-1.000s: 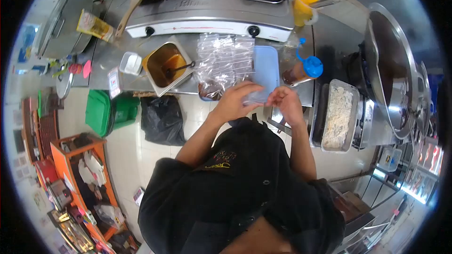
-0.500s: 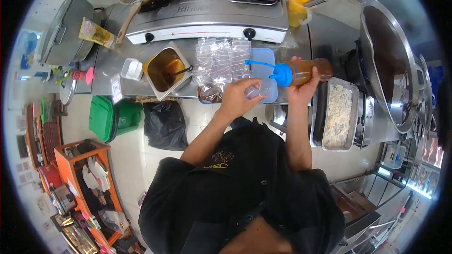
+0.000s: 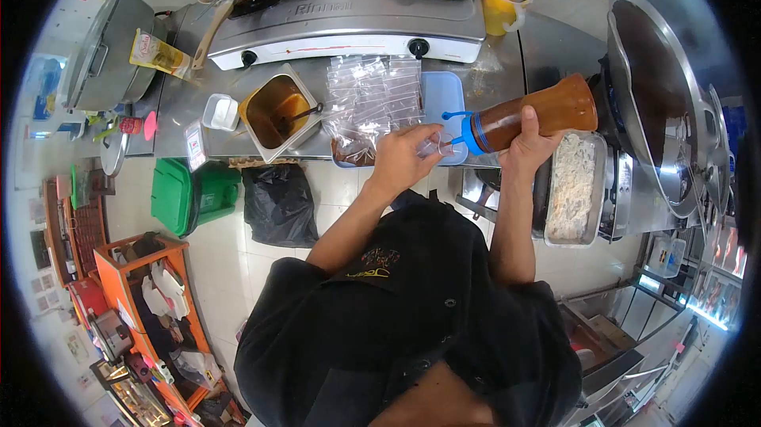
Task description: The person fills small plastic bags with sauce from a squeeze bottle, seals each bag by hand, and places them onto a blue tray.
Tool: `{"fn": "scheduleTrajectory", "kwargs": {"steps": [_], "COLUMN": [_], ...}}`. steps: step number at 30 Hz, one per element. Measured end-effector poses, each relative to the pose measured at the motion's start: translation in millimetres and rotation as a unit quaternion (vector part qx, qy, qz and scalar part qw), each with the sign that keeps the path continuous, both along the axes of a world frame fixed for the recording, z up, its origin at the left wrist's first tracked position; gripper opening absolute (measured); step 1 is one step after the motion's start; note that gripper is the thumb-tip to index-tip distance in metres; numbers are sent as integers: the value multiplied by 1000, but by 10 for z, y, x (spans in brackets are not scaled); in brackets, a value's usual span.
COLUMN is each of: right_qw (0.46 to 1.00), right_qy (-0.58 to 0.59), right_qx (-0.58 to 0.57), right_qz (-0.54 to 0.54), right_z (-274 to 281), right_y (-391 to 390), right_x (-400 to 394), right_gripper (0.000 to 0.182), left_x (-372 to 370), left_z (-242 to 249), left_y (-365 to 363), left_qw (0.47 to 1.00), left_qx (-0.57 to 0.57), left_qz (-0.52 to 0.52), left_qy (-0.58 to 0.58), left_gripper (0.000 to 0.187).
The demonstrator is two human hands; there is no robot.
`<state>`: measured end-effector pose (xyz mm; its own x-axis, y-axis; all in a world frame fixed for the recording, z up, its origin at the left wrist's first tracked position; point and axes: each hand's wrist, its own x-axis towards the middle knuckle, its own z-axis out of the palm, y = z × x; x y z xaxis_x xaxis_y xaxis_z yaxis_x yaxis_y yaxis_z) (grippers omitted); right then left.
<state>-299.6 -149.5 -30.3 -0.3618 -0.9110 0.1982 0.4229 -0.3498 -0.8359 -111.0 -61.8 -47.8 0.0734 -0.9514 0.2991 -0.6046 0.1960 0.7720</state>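
My right hand [image 3: 527, 146] is wrapped round a squeeze bottle [image 3: 547, 114] of brown sauce with a blue cap. The bottle lies tilted, its base raised to the right and its nozzle pointing left and down. My left hand [image 3: 404, 159] pinches a small clear plastic bag [image 3: 434, 146], and the nozzle is at the bag's mouth. Whether the tip is inside cannot be made out. Just beyond my left hand, clear plastic packets [image 3: 372, 98] lie in rows over a blue tray [image 3: 444, 98].
A steel container with brown sauce [image 3: 273, 114] and a white tub [image 3: 220, 112] stand to the left. The gas stove [image 3: 341, 11] is at the back. A pan of floury mix [image 3: 572, 189] and a large wok [image 3: 654, 102] are on the right.
My right hand has moved right and tipped the bottle, raising its base and bringing the nozzle to the bag. My left hand stays nearly in place.
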Motion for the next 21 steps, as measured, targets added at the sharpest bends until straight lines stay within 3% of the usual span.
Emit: {"fn": "scheduleTrajectory", "kwargs": {"steps": [3, 5, 6, 8, 9, 12, 13, 15, 16, 19, 20, 21], "right_qw": [1000, 978, 979, 912, 915, 813, 814, 721, 626, 649, 730, 727], "right_qy": [-3, -128, -126, -289, -288, -439, -441, -562, -654, -661, -552, -550], "right_qx": [22, 131, 129, 275, 269, 360, 358, 351, 367, 310, 360, 366], "right_qz": [-6, 95, 93, 95, 90, 125, 122, 201, 213, 215, 181, 188], "right_z": [-5, 73, 40, -162, -306, -864, -914, -1018, -992, -881, -815, -821], "right_y": [-16, 37, 27, -8, -43, -191, -261, -372, -426, -180, -24, 165], "right_x": [-4, 18, 9, -44, -89, -277, -361, -496, -514, -401, -321, -234], "right_gripper": [65, 48, 48, 47, 47, 46, 46, 48, 63, 53, 58, 58], "left_x": [-6, -14, -17, -46, -61, -85, -87, -84, -73, -39, -15, 14], "left_z": [-23, -43, -49, -31, -17, -67, -63, 13, 42, -36, -19, -25], "left_y": [1, 9, 18, 39, 74, 143, 141, 150, 189, 122, 109, 92], "left_qw": [1000, 999, 996, 991, 982, 964, 960, 953, 946, 957, 965, 966], "left_qx": [9, 13, 15, 12, 16, -15, -54, -31, -10, -38, -50, -51], "left_qz": [11, 13, 8, -5, -17, -44, -48, -45, -38, -8, 11, 21], "left_qy": [20, 36, 82, 131, 190, 261, 272, 296, 321, 288, 256, 254], "left_gripper": [40, 39, 38, 38, 37, 37, 37, 37, 38, 37, 38, 38]}}
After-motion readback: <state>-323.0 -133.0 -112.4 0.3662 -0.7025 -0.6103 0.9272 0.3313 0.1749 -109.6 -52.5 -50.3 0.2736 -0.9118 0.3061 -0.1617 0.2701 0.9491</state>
